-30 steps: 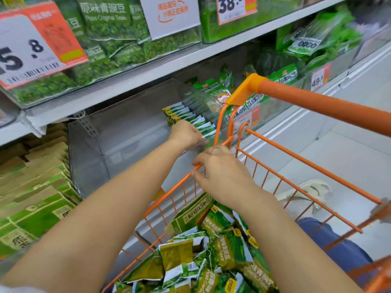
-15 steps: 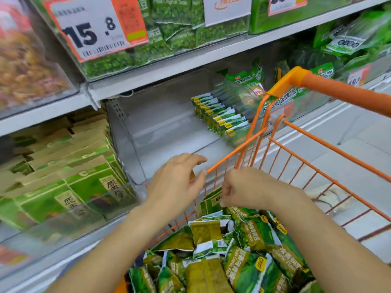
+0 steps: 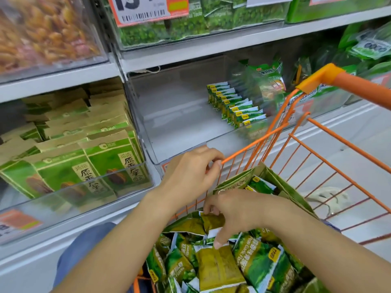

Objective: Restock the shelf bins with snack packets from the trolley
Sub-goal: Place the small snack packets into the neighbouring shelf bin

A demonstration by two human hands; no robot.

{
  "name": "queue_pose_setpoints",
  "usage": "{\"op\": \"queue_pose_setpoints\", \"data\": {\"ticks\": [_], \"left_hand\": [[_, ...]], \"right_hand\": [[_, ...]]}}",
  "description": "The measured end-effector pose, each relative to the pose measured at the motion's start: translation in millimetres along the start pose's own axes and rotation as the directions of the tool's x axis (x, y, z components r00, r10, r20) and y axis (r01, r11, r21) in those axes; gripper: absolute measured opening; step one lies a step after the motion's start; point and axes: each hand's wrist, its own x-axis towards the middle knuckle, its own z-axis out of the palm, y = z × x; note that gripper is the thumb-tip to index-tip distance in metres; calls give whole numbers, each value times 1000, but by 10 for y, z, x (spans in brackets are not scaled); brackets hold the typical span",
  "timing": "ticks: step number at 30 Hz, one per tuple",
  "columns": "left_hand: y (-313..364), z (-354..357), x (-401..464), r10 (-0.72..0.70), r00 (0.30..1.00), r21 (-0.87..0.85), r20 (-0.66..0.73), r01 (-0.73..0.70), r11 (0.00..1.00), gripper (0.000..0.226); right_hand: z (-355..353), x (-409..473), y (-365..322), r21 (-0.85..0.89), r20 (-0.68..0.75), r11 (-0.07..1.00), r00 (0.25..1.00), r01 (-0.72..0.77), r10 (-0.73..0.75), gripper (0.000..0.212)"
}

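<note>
Many glossy green snack packets point(image 3: 260, 263), one reading "Peas Garlic Flavor", fill the orange wire trolley point(image 3: 317, 163). The right hand point(image 3: 239, 210) pinches one; the left hand point(image 3: 190, 174) curls its fingers loosely beside the clear shelf bin point(image 3: 175, 123).

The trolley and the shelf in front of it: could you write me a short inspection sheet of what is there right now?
Surface: clear shelf bin, mostly bare; one row of green snack packets stands along its right side.
Job's things: orange wire trolley heaped with green and olive snack packets.
Clutter: nothing seen.
Hands: left hand at the trolley's front rim, fingers curled by the wire; right hand down among the packets, fingers on an olive packet.
Cables: nothing seen.
Surroundings: green boxes in the left bin, price tag above, pale floor.
</note>
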Motion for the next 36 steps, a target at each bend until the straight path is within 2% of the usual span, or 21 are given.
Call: {"op": "queue_pose_setpoints", "data": {"ticks": [4,7,8,10,12,15,18,23,26,31,34,36], "left_hand": [[-12,-20,-9,-19,1000,-57,-13,19,998,17],[-16,-24,-27,-42,998,-92,-53,37,995,17],[-19,-27,-31,-56,995,-119,-80,47,992,17],[-24,-43,-39,-105,986,-185,-128,81,979,20],[-24,-82,-50,-143,977,-260,-157,99,961,26],[5,-136,-76,-155,975,-459,-160,66,886,38],[40,-136,-92,-87,988,-471,-131,16,882,39],[53,-122,-74,-89,990,-469,-108,29,883,38],[53,-137,-77,-90,985,-477,-148,9,879,31],[70,-157,-67,-144,968,-567,-204,3,824,22],[90,-156,-66,-155,984,-652,-87,61,756,25],[104,-137,-78,-137,989,-645,-51,73,761,34]], "right_hand": [[0,6,-19,9,47,1000,999,-10,10,60],[5,-2,-24,11,-51,1000,999,11,-11,49],[-27,-26,-24,59,-120,998,992,37,-30,44],[-156,-117,-1,269,-296,956,955,113,-29,28],[-305,-250,43,498,-448,836,894,232,19,12],[-440,-419,82,599,-638,691,762,405,106,13],[-458,-421,97,586,-733,651,658,483,171,22],[-402,-388,48,546,-766,633,633,549,112,14],[-409,-437,29,475,-802,672,593,568,65,25],[-436,-430,52,492,-836,654,523,575,169,32],[-419,-405,39,534,-832,590,501,605,238,40],[-411,-370,45,584,-799,545,543,602,257,46]]}}
